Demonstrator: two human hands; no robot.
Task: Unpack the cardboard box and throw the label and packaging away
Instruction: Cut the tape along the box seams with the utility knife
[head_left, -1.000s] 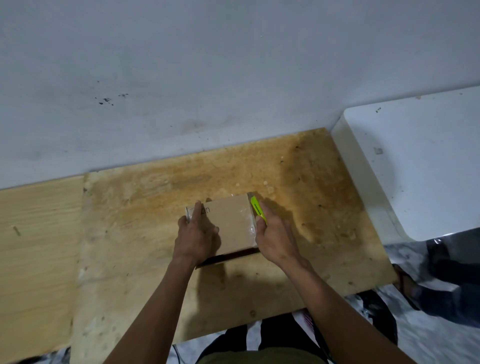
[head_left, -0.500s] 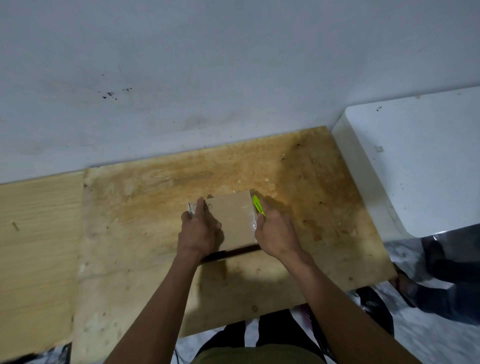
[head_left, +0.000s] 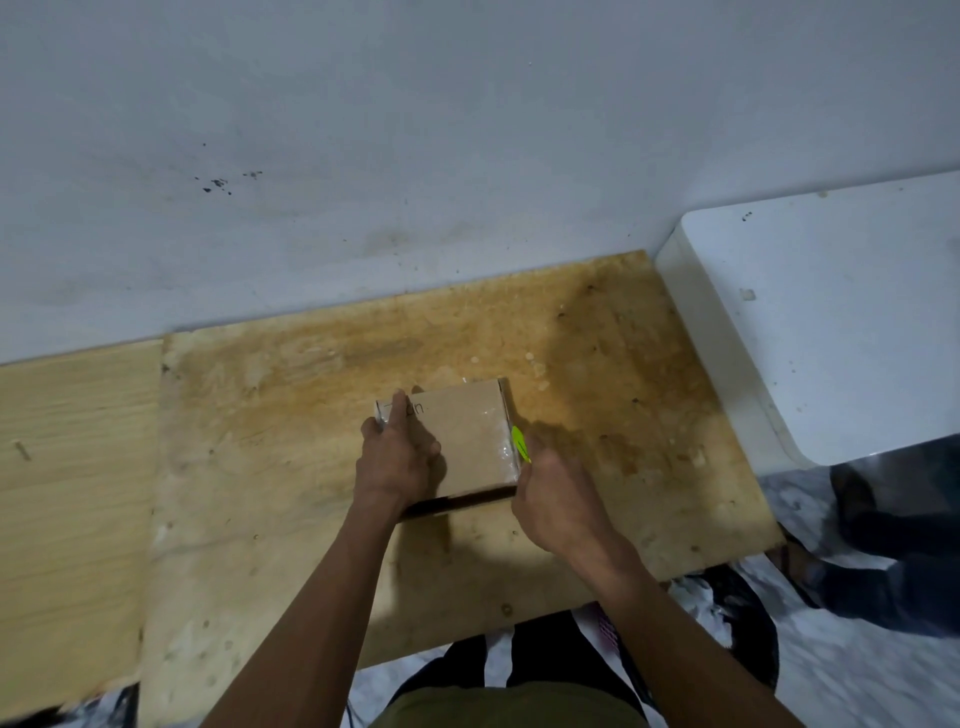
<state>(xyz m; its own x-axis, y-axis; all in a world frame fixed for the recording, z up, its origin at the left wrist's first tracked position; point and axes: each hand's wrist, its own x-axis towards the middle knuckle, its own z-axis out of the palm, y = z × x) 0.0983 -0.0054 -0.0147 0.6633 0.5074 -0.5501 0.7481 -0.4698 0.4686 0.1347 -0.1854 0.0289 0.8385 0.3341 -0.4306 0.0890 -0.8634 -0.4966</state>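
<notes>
A small cardboard box (head_left: 462, 436) sits closed on a stained plywood bench (head_left: 311, 415), near the middle of the board, its top facing up with dark lettering partly visible. The left hand (head_left: 397, 460) rests on the box's left portion, forefinger extended along the top toward the far edge and the other fingers curled over the side; its grip is clamped on the box. The right hand (head_left: 553, 499) is at the box's right edge, its grip closed around a lime-green cutter (head_left: 519, 442) whose tip touches that edge. Clear tape (head_left: 501, 447) runs along the same edge. A white cabinet (head_left: 831, 322) stands to the right, beside the bench.
</notes>
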